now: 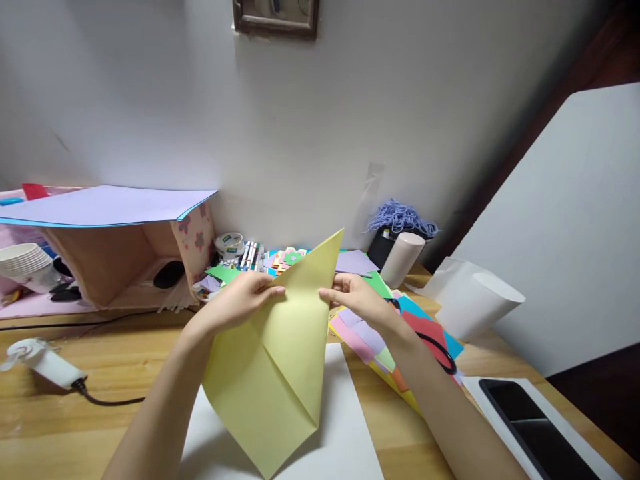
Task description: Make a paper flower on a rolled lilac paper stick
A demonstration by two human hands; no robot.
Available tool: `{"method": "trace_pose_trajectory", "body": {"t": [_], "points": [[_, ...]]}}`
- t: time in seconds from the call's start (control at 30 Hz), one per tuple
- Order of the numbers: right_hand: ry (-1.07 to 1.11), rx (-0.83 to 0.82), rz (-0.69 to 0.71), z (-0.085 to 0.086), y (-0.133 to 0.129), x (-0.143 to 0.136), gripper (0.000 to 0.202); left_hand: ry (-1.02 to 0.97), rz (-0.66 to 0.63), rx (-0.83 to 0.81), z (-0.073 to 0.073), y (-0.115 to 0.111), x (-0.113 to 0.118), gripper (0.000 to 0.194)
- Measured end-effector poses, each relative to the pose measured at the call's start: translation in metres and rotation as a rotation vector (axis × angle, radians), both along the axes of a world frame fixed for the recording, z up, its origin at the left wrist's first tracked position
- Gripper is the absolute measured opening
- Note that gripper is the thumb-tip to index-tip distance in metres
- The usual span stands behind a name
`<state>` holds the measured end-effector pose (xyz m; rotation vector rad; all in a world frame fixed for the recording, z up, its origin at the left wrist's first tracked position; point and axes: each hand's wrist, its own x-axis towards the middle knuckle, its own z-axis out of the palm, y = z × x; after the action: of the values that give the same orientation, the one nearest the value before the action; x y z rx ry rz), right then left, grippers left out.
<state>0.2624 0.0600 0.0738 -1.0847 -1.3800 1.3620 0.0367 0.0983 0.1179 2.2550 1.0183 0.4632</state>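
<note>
A sheet of yellow paper, folded so that one flap lies diagonally across it, is held up in front of me. Its top narrows to a point and its lower corner hangs over a white sheet on the table. My left hand pinches the left edge, thumb on the near face. On the opposite edge, my right hand grips the paper the same way. The fingers behind the paper are partly hidden.
A glue gun with a cord lies left on the wooden table. Paper cups and an open box stand behind. Coloured paper, scissors, a paper roll and a phone are rightward.
</note>
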Motion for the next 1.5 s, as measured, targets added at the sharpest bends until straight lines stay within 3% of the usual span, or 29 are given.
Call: {"method": "trace_pose_trajectory", "body": {"t": [0.2, 0.87, 1.5], "points": [[0.051, 0.079, -0.252, -0.003, 0.003, -0.004, 0.038, 0.031, -0.082, 0.072, -0.003, 0.0, 0.003, 0.038], [-0.099, 0.219, -0.323, 0.009, 0.005, 0.02, 0.035, 0.07, -0.181, 0.025, -0.012, 0.008, 0.004, 0.038], [-0.13, 0.328, -0.393, 0.014, 0.002, 0.029, 0.025, 0.174, -0.182, -0.015, -0.017, 0.015, 0.002, 0.039]]}}
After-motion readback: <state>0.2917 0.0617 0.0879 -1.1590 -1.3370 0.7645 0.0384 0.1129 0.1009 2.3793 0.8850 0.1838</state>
